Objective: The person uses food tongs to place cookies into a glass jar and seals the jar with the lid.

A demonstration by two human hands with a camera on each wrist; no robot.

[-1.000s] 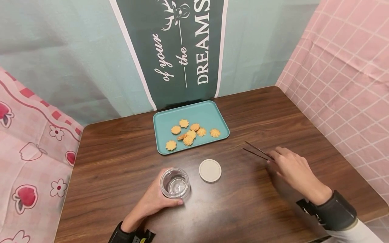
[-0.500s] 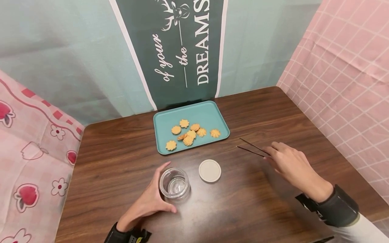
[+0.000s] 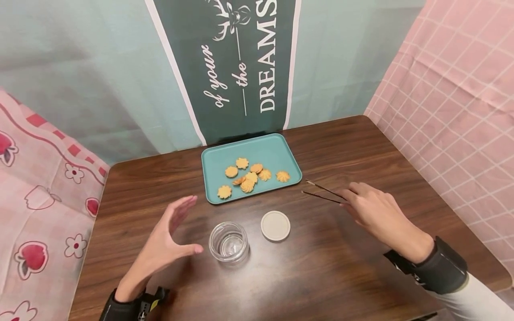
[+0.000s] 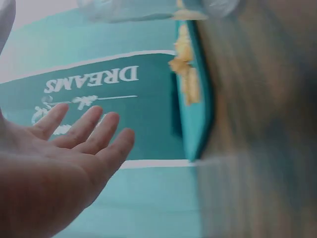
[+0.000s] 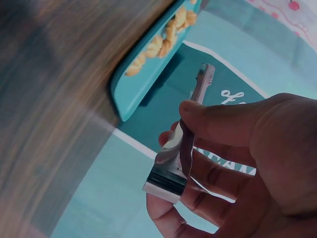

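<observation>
Glass jar (image 3: 228, 241) stands open-mouthed and upright on the bench (image 3: 321, 276), nearest the person, with nothing steadying it: the left hand (image 3: 166, 240) hangs just beside it to the left, fingers straight and spread, palm turned toward the glass, gripping nothing and clear of the wall. A careless sweep of that hand, or a knock from anything brought over the rim, could tip or slide the jar, as I judge it, since it is light-looking and unheld. Its round pale lid (image 3: 275, 225) lies flat just to the right, apart from the jar. Further right, the right hand (image 3: 373, 209) pinches a pair of slim metal tongs (image 3: 323, 192) between thumb and fingers; their tips are parted and point toward the tray, above the wood and short of its edge. The right wrist view shows toothed tips, which might crack a brittle piece if squeezed hard, or drop it if held loosely. Beyond, the teal tray (image 3: 277, 149) holds the flower-shaped biscuits (image 3: 246, 176), several overlapping in a cluster, so one could be nudged off another.
</observation>
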